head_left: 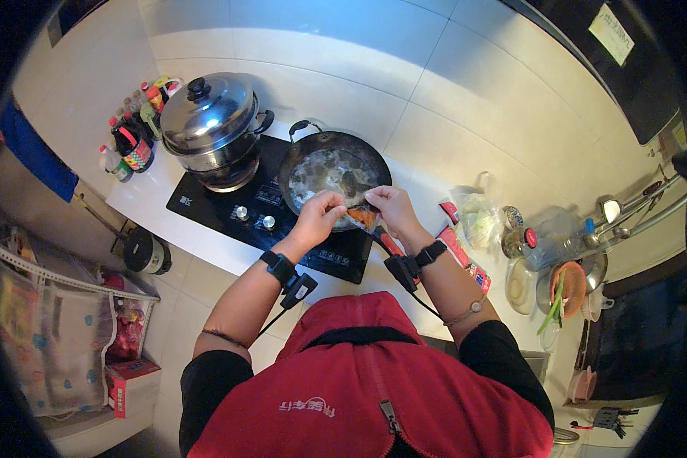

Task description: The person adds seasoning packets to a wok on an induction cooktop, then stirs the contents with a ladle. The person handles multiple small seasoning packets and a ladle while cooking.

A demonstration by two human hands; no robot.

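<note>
Both my hands are over the near rim of a dark wok (382, 166) that holds bubbling liquid. My left hand (320, 216) pinches one side of a small clear packet with orange-red contents (362, 216). On its other side, my right hand (394, 213) pinches the packet between thumb and fingers. Whether the packet is torn cannot be told. The wok stands on a black double cooktop (320, 260) with two knobs. A red and black handle (390, 243) lies beside my right wrist, partly hidden.
A lidded steel pot (206, 126) occupies the cooktop's left side, near several sauce bottles (134, 143). To the right are red packets (452, 243), a bag of greens (481, 220), a jar (514, 243), an orange basket (569, 289) with scallions and a faucet (635, 214).
</note>
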